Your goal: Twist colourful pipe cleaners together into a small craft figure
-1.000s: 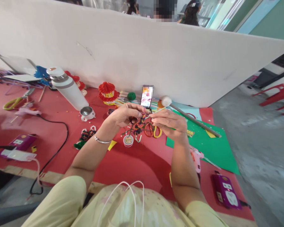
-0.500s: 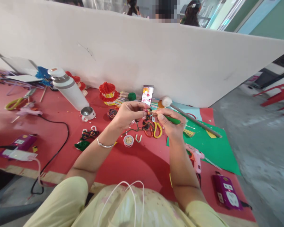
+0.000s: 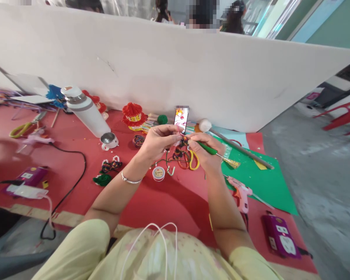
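My left hand (image 3: pixel 162 140) pinches a small piece of multicoloured yarn work (image 3: pixel 183 140) in the middle of the view. Close beside it on the right, my right hand (image 3: pixel 207 151) is closed on a green-handled hook (image 3: pixel 207 148), whose metal shaft points to the lower right. The fingertips of both hands nearly meet at the yarn, and fine detail there is too small to tell. Under the hands lie more dark yarn and yellow-handled scissors (image 3: pixel 194 160). A phone (image 3: pixel 181 118) with a lit screen stands just behind them.
A white bottle (image 3: pixel 89 114), a metal-lined cup (image 3: pixel 109 140) and a round tub (image 3: pixel 158 173) stand left of my hands. Right are a pink glue gun (image 3: pixel 239 192), a long stick (image 3: pixel 245 151) on green sheet (image 3: pixel 268 186), and a purple power strip (image 3: pixel 281 236). A white partition (image 3: pixel 151 66) rises behind.
My right hand has turned and shifted slightly left and down. The green hook is tilted differently, with its metal shaft now showing past the hand on the right.
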Tool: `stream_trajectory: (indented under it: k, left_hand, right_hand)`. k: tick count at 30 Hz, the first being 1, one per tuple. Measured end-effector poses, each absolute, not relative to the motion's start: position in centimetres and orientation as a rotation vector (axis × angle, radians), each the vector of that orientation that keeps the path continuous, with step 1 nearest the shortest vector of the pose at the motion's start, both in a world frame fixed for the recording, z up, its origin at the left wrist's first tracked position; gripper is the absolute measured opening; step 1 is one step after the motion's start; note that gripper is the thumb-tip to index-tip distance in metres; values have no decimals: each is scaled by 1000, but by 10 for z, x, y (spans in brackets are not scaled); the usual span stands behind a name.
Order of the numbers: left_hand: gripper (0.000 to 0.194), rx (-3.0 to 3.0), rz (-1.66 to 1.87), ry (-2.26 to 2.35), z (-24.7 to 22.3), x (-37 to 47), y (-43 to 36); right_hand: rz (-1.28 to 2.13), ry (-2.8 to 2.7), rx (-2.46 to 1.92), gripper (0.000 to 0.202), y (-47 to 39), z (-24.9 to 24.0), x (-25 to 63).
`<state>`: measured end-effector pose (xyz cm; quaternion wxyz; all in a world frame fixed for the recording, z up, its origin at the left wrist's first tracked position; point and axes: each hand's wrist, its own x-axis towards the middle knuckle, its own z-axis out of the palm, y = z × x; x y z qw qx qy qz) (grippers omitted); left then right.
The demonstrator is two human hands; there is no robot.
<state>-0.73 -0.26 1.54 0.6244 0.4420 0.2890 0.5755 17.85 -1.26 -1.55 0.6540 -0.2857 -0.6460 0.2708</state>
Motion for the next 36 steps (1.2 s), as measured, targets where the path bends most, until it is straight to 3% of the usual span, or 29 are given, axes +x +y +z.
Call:
stream_trajectory:
  k: [8,16,24,32,36]
  left_hand:
    - [34,904,1403,674,10,4,-4]
    - [32,1057,1794,855,-10,25,-8]
    - [32,648,1347,707,8,18,-7]
    - [28,796,1201,723,12,-7,0]
    - [26,878,1229,779,11,-11,1]
  right_hand:
    - [354,-1550,-547,15,-9,-15,175]
    - [76,-1635,-610,26,-11,-18,172]
    - [-239,-1636,-528,50,2,-42,172]
    - [154,-1779,-396,35,11,-23,192]
    - [210,-1831,-399,41,9,-16,198]
